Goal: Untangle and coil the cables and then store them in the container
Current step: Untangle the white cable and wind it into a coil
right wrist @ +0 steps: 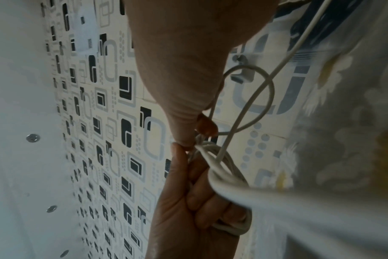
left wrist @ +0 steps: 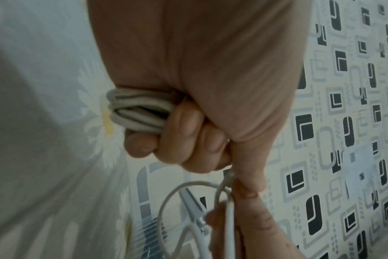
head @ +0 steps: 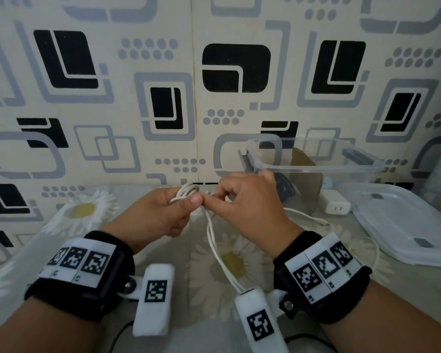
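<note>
Patterned wallpaper (head: 163, 72) with black and grey rounded squares rises behind a daisy-print cloth (head: 229, 261) that covers the surface where we work. Just above that cloth, near the middle of the head view, we hold the white cable (head: 211, 238): our left hand (head: 155, 215) has its fingers curled tight round a bundle of several coiled turns, which shows plainly in the left wrist view as a stack of loops (left wrist: 139, 112) clamped between fingers and palm. Our right hand (head: 250, 210) meets it thumb to thumb and pinches a strand right beside the bundle; from the right wrist view, a loose loop (right wrist: 253, 98) of the same cable hangs just beyond that pinch. Two strands drop from the hands toward 6 o'clock, and another strand trails off toward 3 o'clock, its end lying on the cloth. At about 2 o'clock from the hands stands the clear container (head: 313, 159), open, with something dark inside that we cannot make out. A white charger (head: 337, 206) lies just beside it, and the container's lid (head: 407, 225) rests on the cloth at 3 o'clock.
</note>
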Motion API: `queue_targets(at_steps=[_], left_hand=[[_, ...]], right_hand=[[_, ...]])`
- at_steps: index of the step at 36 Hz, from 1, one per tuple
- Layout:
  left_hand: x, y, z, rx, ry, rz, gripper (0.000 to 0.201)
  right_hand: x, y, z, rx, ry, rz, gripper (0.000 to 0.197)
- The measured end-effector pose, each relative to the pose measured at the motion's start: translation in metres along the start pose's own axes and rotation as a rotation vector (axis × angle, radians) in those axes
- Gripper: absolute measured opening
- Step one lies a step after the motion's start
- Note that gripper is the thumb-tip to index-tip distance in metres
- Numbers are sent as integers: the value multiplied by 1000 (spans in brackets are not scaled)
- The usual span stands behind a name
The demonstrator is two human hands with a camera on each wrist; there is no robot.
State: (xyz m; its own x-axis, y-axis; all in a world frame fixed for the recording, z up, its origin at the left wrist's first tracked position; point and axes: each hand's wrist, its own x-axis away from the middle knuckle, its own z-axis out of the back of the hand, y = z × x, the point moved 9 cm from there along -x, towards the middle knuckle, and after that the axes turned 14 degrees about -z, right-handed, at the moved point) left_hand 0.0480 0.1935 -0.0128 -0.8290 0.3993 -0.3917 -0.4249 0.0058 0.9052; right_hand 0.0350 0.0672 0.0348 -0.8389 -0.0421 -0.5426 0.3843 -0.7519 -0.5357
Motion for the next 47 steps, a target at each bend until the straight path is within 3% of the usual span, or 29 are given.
queue_targets(at_steps=[4, 9, 12, 16, 21, 25, 31, 42, 47], left_hand=[[-2, 0, 11, -56, 116, -36, 27], [-3, -1, 29, -28, 257, -80, 36], [-3, 0, 37, -32, 332, -112, 38], [-1, -1, 49, 67, 432, -99, 46], [-3, -10, 59, 469, 499, -11, 53], [-2, -9, 64, 771, 527, -4, 55], [3, -11, 87, 1037, 622, -94, 47], [25, -31, 138, 1105, 1006, -220, 60], [21, -21, 125, 944, 939, -165, 55]], right_hand=[[2, 4, -18, -148, -201, -21, 30], [9, -1, -30, -141, -336, -4, 29], [7, 0, -27, -182, -311, -8, 19], [2, 11, -18, -319, -223, -114, 22], [-5, 35, -8, -472, -133, -306, 29], [-6, 55, -17, -449, -168, -448, 27], [-4, 71, -40, -312, -287, -469, 20], [-10, 93, -59, -14, -349, -454, 20], [-9, 91, -61, -14, -376, -426, 13]])
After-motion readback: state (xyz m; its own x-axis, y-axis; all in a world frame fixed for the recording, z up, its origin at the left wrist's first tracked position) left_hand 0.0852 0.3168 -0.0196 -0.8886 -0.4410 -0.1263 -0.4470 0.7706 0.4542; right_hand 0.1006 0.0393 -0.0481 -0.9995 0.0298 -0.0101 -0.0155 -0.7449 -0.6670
